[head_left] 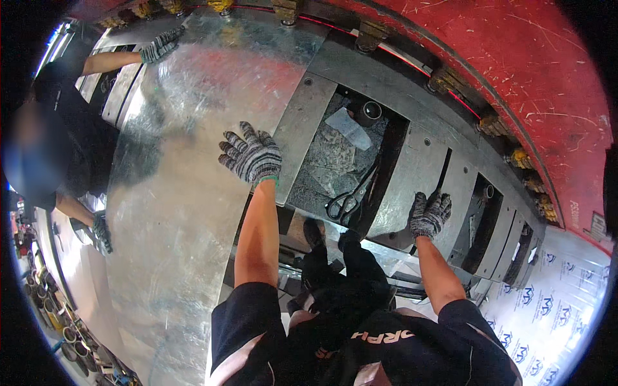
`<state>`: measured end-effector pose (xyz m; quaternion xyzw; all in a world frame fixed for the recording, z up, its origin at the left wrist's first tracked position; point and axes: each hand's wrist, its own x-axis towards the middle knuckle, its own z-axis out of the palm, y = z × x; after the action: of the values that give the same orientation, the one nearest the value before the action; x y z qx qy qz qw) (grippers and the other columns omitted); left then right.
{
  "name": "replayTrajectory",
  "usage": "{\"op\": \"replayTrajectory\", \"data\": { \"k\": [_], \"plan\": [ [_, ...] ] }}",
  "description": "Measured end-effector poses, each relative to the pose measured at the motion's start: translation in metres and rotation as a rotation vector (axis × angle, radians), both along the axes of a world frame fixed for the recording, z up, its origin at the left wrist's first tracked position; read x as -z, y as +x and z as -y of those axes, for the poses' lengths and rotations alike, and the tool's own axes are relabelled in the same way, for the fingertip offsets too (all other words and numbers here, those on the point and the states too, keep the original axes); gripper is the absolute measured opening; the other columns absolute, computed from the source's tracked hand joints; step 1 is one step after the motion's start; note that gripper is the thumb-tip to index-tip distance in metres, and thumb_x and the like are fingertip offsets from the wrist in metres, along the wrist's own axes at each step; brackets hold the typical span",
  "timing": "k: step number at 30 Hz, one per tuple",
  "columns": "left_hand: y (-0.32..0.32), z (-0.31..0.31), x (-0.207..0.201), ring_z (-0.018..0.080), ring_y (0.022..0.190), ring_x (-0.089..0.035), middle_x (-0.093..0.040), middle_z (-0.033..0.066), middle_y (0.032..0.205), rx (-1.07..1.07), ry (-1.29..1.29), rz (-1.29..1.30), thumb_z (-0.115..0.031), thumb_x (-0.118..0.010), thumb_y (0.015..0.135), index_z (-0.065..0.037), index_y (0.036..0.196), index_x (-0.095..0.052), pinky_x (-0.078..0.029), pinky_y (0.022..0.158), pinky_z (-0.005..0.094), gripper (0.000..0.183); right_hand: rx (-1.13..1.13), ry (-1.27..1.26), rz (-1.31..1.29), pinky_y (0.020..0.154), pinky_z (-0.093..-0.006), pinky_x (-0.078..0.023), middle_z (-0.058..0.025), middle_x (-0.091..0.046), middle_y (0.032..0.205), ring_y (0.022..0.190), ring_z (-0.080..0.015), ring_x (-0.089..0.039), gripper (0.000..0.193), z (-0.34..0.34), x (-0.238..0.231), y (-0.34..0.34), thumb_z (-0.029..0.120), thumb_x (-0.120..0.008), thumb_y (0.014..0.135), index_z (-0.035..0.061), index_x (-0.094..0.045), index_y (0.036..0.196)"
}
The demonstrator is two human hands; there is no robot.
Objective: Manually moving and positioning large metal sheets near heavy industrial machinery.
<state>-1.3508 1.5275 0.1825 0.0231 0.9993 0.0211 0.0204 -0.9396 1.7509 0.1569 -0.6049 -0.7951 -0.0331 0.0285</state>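
Observation:
My left hand (pixel 251 156), in a striped grey knit glove, lies with spread fingers on the right edge of a large shiny metal sheet (pixel 187 161). Nothing is in it. My right hand (pixel 430 215), gloved the same way, rests open on the steel machine table (pixel 405 186), its fingers beside a narrow slot. Between my hands is a recess in the table. Black-handled scissors (pixel 346 202) lie in it, with a pale scrap of paper or cloth (pixel 349 128) and a round ring-like piece (pixel 372 110) farther back.
At the left a co-worker in dark clothes (pixel 77 135) has one gloved hand (pixel 161 45) on the sheet's far edge and another (pixel 102 233) near its left edge. A red machine beam (pixel 515 77) with clamps runs along the back. Printed film-covered sheets (pixel 541 309) lie at right.

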Motion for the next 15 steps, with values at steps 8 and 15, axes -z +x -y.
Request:
{"op": "replayTrajectory", "data": {
  "k": [8, 15],
  "plan": [
    [-0.0001, -0.0002, -0.0033, 0.0479, 0.160, -0.024, -0.026, 0.0235, 0.175, 0.015, -0.005, 0.025, -0.049, -0.036, 0.109, -0.022, 0.167, -0.039, -0.012, 0.129, 0.0633, 0.064, -0.022, 0.046, 0.004, 0.130, -0.0573, -0.018, -0.0286, -0.040, 0.166, 0.155, -0.0481, -0.032, 0.080, -0.0027, 0.0068, 0.0038, 0.062, -0.058, 0.101, 0.0089, -0.048, 0.160],
    [0.0025, -0.0002, -0.0028, 0.0476, 0.161, -0.022, -0.025, 0.0230, 0.176, 0.013, 0.017, 0.025, -0.050, -0.036, 0.109, -0.023, 0.168, -0.037, -0.010, 0.129, 0.0638, 0.065, 0.006, -0.007, 0.010, 0.131, -0.0565, -0.016, -0.0289, -0.037, 0.168, 0.157, -0.0474, -0.030, 0.081, -0.0049, 0.0026, 0.0010, 0.063, -0.054, 0.102, 0.0073, -0.046, 0.161]
  ]
}}
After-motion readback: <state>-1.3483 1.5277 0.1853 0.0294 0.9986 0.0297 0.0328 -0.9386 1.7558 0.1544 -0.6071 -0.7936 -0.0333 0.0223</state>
